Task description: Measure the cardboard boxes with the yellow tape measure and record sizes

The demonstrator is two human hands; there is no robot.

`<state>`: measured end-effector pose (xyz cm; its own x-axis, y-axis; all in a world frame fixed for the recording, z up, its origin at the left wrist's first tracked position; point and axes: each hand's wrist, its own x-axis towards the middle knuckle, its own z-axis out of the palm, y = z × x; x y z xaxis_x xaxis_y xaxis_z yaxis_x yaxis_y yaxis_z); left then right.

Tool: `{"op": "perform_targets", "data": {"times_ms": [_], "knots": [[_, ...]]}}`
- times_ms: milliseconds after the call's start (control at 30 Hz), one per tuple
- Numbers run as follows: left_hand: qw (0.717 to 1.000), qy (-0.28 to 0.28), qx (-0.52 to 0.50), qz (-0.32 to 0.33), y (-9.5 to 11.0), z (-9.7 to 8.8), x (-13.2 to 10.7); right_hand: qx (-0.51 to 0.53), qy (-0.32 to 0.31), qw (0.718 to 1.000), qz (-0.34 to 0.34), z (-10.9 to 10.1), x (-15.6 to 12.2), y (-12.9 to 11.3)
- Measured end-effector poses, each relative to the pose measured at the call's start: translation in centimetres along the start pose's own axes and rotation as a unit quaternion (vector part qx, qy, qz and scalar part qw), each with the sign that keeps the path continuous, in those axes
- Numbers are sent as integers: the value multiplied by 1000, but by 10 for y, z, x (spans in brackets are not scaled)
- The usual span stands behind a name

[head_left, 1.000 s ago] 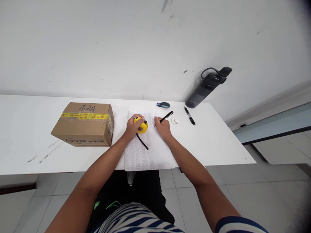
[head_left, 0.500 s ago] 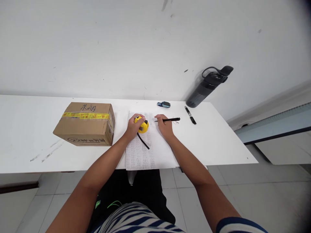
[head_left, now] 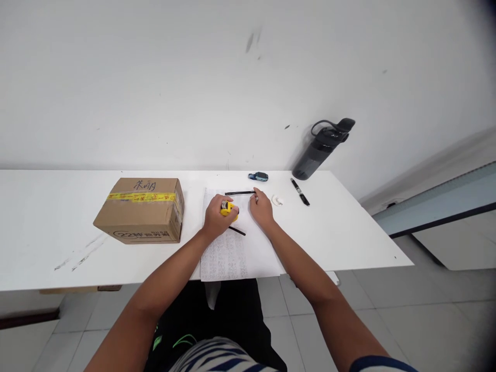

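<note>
My left hand (head_left: 214, 219) is closed around a yellow tape measure (head_left: 228, 207) on a printed sheet of paper (head_left: 232, 253). The tape measure's black strap (head_left: 237, 231) trails out to the right across the sheet. My right hand (head_left: 262, 208) rests beside it, its fingertips pinched on the right end of a black pen (head_left: 239, 193). The pen lies level along the paper's far edge, pointing left.
On the white table (head_left: 349, 232), a taped cardboard box (head_left: 141, 209) sits left of the paper. A dark water bottle (head_left: 320, 150) leans against the wall at the back right, near a black marker (head_left: 300, 191), a small white object (head_left: 277, 200) and a small blue object (head_left: 259, 176).
My right hand has swung the pen from pointing right to lying flat, pointing left along the paper's top. My left hand has drawn the tape measure slightly nearer. The view has shifted.
</note>
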<state>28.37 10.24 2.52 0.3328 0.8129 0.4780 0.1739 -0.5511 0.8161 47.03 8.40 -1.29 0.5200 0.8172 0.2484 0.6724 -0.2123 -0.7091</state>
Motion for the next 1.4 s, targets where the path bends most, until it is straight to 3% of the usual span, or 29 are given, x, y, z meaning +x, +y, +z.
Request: {"op": "perform_targets", "data": {"times_ms": [200, 267, 367, 433, 500, 567, 667, 733, 833, 933, 1033, 1133, 1267, 1400], "knots": [[993, 7, 69, 99, 1, -2, -4, -37, -52, 997, -40, 2, 0, -12], [989, 20, 73, 126, 10, -4, -8, 8, -69, 997, -17, -8, 2, -19], [983, 79, 33, 163, 38, -12, -19, 164, -116, 979, -22, -41, -3, -34], [976, 132, -21, 170, 64, -24, -31, 269, -185, 939, -109, -69, -15, -51], [966, 179, -83, 166, 91, -40, -43, 345, -328, 863, -168, -94, -36, -75], [953, 212, -147, 156, 115, -60, -53, 375, -422, 799, -207, -106, -60, -109], [939, 232, -225, 118, 139, -96, -59, 410, -468, 749, -225, -97, -92, -168], [939, 257, -209, 95, 145, -122, -56, 433, -470, 737, -220, -77, -105, -203], [936, 327, -83, 95, 135, -161, -47, 437, -415, 768, -218, -43, -111, -247], [938, 341, 15, 64, 103, -199, -40, 389, -355, 818, -233, -19, -98, -280], [941, 331, 55, -51, 59, -228, -44, 271, -323, 862, -280, -4, -71, -306], [946, 273, -46, -169, 21, -238, -56, 126, -275, 898, -318, 11, -52, -322], [933, 218, -205, -201, -1, -234, -66, 14, -259, 892, -370, 36, -54, -331], [936, 208, -219, -183, -2, -232, -65, -61, -266, 858, -434, 54, -63, -333]]}}
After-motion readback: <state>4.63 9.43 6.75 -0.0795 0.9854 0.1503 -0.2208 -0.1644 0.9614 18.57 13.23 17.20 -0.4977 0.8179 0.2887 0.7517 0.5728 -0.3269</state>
